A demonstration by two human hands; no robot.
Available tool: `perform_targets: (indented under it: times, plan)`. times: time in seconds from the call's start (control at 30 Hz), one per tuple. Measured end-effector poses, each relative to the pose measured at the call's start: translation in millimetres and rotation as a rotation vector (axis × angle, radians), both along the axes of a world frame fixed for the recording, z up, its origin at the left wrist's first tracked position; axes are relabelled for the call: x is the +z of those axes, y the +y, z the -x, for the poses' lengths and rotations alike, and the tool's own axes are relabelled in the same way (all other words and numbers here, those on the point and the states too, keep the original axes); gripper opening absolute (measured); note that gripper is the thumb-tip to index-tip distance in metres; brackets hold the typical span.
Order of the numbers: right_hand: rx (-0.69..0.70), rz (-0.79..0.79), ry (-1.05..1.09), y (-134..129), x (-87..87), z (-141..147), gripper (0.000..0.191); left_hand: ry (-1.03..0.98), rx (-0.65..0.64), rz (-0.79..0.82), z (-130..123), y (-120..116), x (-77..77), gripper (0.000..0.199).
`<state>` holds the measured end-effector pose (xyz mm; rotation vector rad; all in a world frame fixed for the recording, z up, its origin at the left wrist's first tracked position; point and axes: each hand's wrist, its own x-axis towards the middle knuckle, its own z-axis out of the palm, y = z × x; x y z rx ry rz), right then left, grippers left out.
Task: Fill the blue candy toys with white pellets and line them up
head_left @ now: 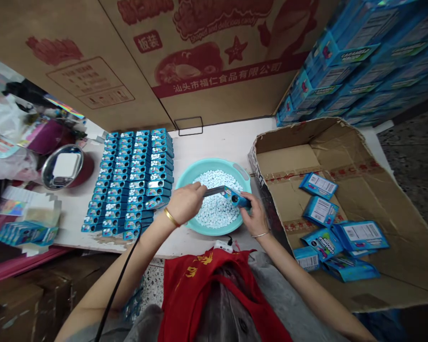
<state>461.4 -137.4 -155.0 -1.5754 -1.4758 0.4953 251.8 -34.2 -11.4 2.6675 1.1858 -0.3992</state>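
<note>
A blue candy dispenser [233, 196] is held above a teal plastic basin [210, 166] of white candies [217, 211]. The left hand [185, 204] clenches its long grey end, while the fingers [246, 202] of the right hand [255, 216] grasp its blue end. Rows of blue dispensers [128, 180] stand on the desk [214, 142] beside the basin.

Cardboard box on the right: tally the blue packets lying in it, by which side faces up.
Blue packets with white label panel up: 4
Blue packets with colourful front up: 2
Total visible in the cardboard box: 6
</note>
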Motion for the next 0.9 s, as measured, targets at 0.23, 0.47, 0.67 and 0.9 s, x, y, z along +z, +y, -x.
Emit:
perform_targets:
  times: [0.23, 0.47, 0.67, 0.9]
  plan:
    - [-0.116, 0.094, 0.098, 3, 0.2, -13, 0.035, 0.007, 0.093, 0.230, 14, 10, -138.3, 0.032]
    - [-0.184, 0.133, 0.217, 4, -12.1, -10, 0.044, -0.193, -0.014, 0.452, -4, -28, -170.2, 0.027]
    - [-0.192, 0.098, 0.326, 6, -15.6, -19, 0.047, -0.560, 0.088, 0.682, 17, -23, -150.4, 0.027]
    - [-0.063, 0.045, 0.075, 5, 5.7, -18, 0.034, -0.661, 0.041, 0.614, 39, 2, -62.4, 0.029]
